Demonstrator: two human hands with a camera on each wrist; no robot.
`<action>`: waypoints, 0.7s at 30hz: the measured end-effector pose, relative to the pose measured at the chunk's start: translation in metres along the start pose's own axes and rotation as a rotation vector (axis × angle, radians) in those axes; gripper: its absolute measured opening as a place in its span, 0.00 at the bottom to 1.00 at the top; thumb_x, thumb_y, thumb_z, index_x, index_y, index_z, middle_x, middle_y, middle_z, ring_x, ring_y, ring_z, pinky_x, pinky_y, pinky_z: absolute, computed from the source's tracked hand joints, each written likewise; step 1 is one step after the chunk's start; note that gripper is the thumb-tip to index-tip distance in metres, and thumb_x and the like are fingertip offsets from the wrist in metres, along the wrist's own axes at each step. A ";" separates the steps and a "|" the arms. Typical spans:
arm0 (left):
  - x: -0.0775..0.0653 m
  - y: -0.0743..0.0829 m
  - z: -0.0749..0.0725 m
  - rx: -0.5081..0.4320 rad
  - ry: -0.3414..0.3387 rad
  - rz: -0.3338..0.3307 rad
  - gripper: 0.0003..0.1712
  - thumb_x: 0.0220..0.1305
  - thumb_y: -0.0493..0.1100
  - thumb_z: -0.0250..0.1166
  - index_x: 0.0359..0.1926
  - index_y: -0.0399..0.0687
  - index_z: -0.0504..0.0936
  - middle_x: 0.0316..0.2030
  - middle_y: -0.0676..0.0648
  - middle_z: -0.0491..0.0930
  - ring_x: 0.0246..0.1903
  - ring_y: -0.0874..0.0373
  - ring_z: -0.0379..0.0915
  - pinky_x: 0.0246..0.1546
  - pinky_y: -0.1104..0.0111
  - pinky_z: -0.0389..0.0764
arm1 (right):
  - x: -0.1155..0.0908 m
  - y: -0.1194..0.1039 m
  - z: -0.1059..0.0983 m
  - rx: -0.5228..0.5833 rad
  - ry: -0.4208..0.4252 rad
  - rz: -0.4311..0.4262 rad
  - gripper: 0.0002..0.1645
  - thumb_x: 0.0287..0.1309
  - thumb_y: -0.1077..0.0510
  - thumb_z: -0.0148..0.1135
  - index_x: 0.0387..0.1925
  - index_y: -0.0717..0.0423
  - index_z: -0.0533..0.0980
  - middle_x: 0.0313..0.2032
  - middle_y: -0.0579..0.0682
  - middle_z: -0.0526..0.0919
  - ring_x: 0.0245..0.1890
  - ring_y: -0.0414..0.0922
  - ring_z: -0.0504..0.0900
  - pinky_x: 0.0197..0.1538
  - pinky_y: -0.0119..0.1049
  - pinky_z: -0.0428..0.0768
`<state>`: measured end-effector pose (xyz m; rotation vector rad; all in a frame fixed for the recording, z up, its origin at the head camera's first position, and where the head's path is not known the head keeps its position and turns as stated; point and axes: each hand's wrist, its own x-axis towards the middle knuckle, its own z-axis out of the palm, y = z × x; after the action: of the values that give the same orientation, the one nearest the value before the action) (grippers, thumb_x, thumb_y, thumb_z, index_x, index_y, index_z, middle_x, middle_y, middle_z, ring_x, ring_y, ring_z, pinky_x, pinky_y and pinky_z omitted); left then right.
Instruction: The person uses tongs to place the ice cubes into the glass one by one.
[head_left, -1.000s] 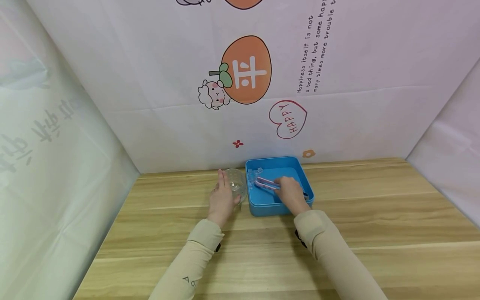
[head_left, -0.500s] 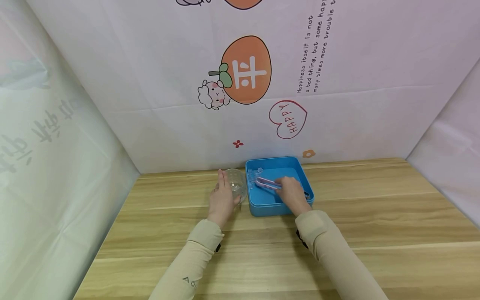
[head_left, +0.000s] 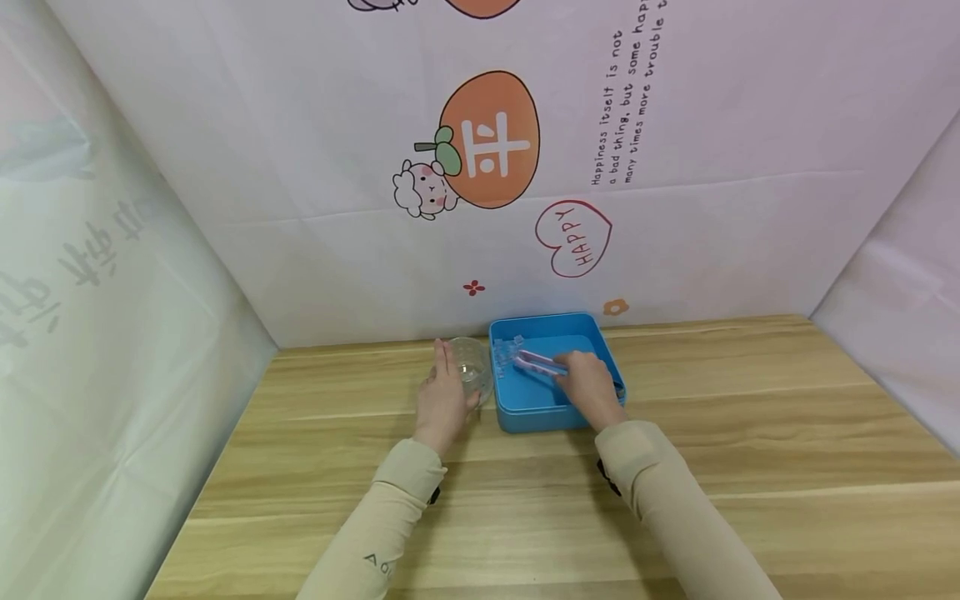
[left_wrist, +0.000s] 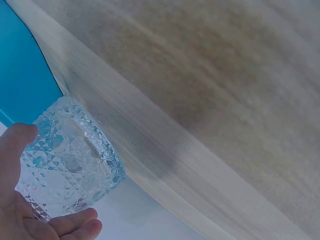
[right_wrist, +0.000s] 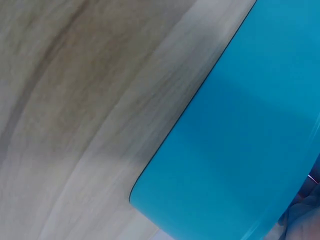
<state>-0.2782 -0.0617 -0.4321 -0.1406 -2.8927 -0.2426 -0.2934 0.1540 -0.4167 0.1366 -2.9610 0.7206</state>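
Note:
My left hand (head_left: pixel 441 404) holds a clear cut-glass bowl (head_left: pixel 472 371) by its side, left of the blue box (head_left: pixel 551 419). In the left wrist view the thumb and fingers spread around the bowl's diamond-patterned wall (left_wrist: pixel 70 160). Inside the box, my right hand (head_left: pixel 588 385) grips pink-and-purple tongs (head_left: pixel 537 363), tips pointing left. Several small clear cubes (head_left: pixel 505 350) lie along the box's left wall, right at the tong tips. From the right wrist, the box's outer wall (right_wrist: pixel 220 145) hides most of the hand and all the cubes.
The wooden tabletop (head_left: pixel 360 500) carries the bowl and box near its back edge. Behind rises a white printed cloth (head_left: pixel 360 275), with more cloth hanging at the left (head_left: pixel 112 333) and right. Box and bowl stand side by side, almost touching.
The right hand and tongs have shifted slightly right inside the box, with the tips lifting a little along the cubes. The left hand stays on the bowl.

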 end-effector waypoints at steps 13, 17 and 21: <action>0.000 0.001 -0.002 0.009 -0.008 -0.001 0.56 0.57 0.59 0.66 0.72 0.30 0.49 0.73 0.34 0.50 0.49 0.46 0.80 0.36 0.64 0.81 | -0.001 0.004 -0.006 0.001 0.035 -0.011 0.19 0.58 0.61 0.63 0.51 0.63 0.79 0.48 0.64 0.83 0.40 0.55 0.84 0.37 0.44 0.83; 0.000 0.001 -0.001 -0.002 -0.010 -0.007 0.56 0.57 0.59 0.67 0.72 0.30 0.49 0.73 0.34 0.51 0.49 0.46 0.79 0.40 0.63 0.81 | -0.001 0.005 -0.009 0.012 0.051 -0.017 0.19 0.59 0.61 0.63 0.52 0.63 0.79 0.48 0.64 0.83 0.35 0.51 0.84 0.34 0.40 0.83; -0.001 0.001 -0.001 -0.023 -0.004 -0.009 0.56 0.57 0.58 0.68 0.72 0.30 0.49 0.73 0.34 0.51 0.50 0.45 0.79 0.41 0.62 0.81 | -0.001 0.004 -0.012 0.039 0.066 -0.027 0.20 0.60 0.61 0.63 0.53 0.63 0.78 0.49 0.64 0.83 0.36 0.51 0.83 0.36 0.39 0.83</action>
<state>-0.2772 -0.0606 -0.4309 -0.1323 -2.8962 -0.2769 -0.2918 0.1630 -0.4082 0.1519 -2.8782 0.7650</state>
